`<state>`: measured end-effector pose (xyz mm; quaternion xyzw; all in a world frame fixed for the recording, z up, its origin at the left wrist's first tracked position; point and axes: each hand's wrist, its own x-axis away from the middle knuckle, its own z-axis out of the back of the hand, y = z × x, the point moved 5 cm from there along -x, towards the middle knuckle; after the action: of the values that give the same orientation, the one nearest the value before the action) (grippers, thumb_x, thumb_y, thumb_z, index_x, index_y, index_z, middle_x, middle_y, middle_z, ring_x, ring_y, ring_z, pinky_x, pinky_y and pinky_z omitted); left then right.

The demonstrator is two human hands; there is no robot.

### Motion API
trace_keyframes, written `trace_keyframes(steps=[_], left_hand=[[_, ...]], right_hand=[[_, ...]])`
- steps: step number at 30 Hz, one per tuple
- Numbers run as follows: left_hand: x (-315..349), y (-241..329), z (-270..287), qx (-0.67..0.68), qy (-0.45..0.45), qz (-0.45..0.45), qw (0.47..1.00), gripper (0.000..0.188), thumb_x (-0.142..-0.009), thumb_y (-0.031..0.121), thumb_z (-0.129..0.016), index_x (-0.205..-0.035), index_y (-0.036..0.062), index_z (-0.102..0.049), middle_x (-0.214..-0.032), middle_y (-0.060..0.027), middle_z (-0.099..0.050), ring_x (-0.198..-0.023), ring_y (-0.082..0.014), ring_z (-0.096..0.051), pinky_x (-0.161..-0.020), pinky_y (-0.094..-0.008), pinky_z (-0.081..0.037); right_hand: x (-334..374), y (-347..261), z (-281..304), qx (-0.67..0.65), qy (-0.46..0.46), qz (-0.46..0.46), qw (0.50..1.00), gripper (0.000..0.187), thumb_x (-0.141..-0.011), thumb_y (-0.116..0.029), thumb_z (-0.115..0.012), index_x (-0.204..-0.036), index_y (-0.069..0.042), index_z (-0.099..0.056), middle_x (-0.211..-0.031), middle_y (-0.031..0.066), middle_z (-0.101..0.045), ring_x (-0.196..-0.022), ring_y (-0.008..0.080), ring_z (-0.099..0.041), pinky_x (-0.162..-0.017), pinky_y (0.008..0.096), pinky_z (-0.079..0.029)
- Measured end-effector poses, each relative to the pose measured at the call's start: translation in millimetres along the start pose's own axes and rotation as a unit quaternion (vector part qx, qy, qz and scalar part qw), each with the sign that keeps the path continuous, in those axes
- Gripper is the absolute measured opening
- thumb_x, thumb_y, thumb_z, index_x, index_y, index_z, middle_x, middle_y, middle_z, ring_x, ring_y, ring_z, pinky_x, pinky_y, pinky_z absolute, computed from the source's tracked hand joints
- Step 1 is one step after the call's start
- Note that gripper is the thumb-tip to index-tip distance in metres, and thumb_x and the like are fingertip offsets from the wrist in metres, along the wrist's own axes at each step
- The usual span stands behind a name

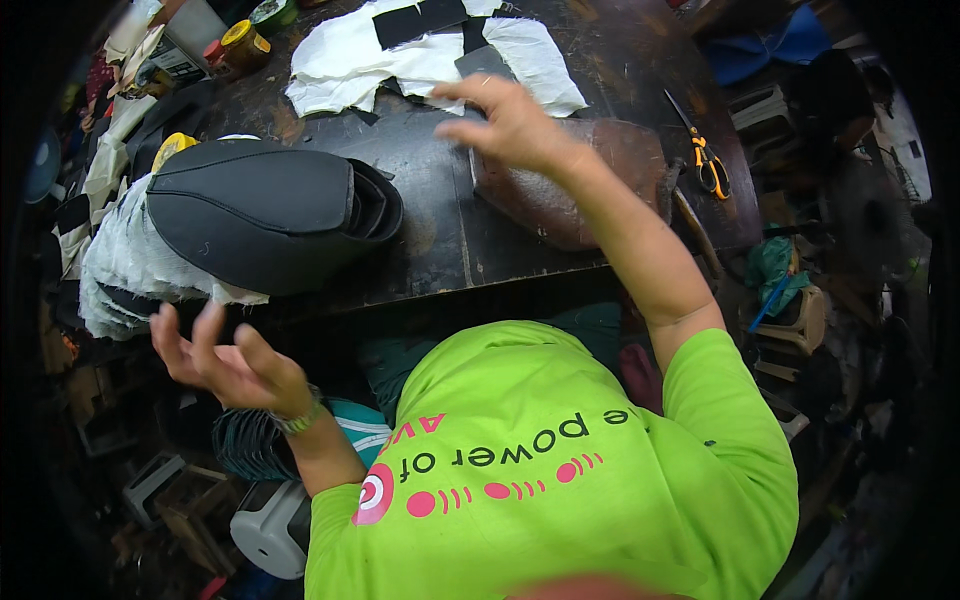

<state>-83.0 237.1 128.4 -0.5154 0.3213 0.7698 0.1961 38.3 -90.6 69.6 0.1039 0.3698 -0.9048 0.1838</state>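
My left hand (235, 362) is raised in front of the table's near edge with its fingers spread. Nothing shows in it. Just beyond it lies a stack of curved black leather pieces (245, 205), stitched along a seam and nested at the right end. White fleecy fabric (135, 255) sticks out under the stack's left side. My right hand (510, 120) hovers over the table with thumb and fingers apart, holding nothing visible. It is above the left end of a worn brown slab (560, 200), and close to a small dark grey piece (486, 63) on white cloth (335, 60).
Scissors with orange and black handles (710, 168) lie at the right of the dark table (440, 250). Yellow-lidded jars (243, 45) stand at the far left. Black scraps (420, 20) rest on the cloth. A grey stool (272, 530) stands below left, and a beige stool (805, 320) at right.
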Motion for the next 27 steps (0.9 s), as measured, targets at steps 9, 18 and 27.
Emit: trace_keyframes(steps=[9,18,27], left_hand=[[51,102,-136,0.297,-0.412,-0.082,0.858,0.027,-0.083,0.015,-0.08,-0.108,0.0086,-0.07,-0.129,-0.0125,-0.06,-0.121,-0.0334,-0.059,-0.109,-0.0522,-0.042],[72,90,-207,0.187,-0.469,-0.041,0.862,0.06,-0.092,0.029,-0.075,-0.145,0.0126,-0.052,-0.157,-0.0175,-0.039,-0.148,-0.0402,-0.034,-0.117,-0.0641,-0.028],[100,89,-196,0.146,-0.54,-0.042,0.828,0.07,-0.092,0.037,-0.073,-0.152,0.0136,-0.045,-0.165,-0.0208,-0.028,-0.153,-0.0435,-0.024,-0.117,-0.0659,-0.026]], right_hand=[[-10,56,27,0.179,0.029,-0.026,0.983,0.052,-0.083,-0.024,-0.083,-0.13,-0.008,-0.068,-0.128,0.0214,-0.064,-0.114,0.0386,-0.064,-0.102,0.0424,-0.05],[0,75,43,0.077,0.028,-0.062,0.995,0.043,-0.086,-0.027,-0.078,-0.123,-0.007,-0.072,-0.122,0.0206,-0.069,-0.112,0.0381,-0.066,-0.1,0.0421,-0.051],[22,75,51,0.091,0.012,-0.098,0.991,0.039,-0.087,-0.024,-0.077,-0.122,-0.007,-0.072,-0.127,0.0192,-0.069,-0.118,0.037,-0.065,-0.102,0.0422,-0.05]])
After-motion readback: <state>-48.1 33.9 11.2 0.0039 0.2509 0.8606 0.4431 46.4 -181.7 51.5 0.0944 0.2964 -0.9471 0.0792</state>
